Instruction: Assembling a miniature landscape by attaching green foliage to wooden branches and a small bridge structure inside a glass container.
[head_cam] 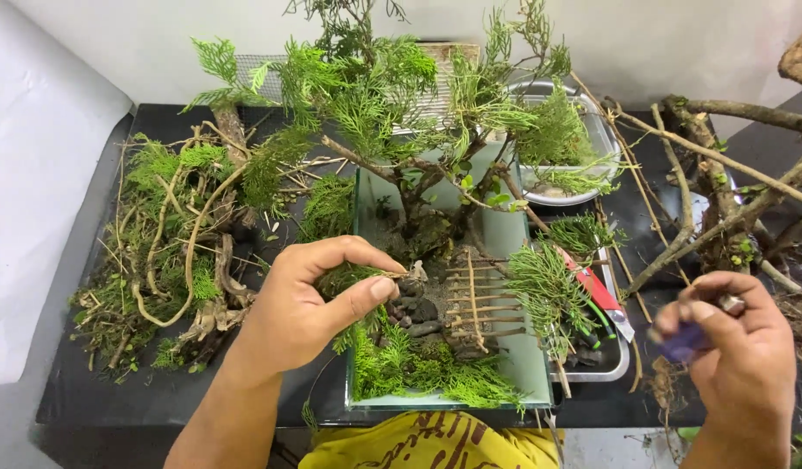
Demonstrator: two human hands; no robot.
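Left hand (301,308) pinches a green sprig (349,280) over the glass tank (505,239) (right hand (731,334) grips something purple).

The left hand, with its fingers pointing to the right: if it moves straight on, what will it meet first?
Probably the small dark stones just beyond the fingertips of the left hand, and after them the little twig fence. Depth is unclear; the hand may pass above them.
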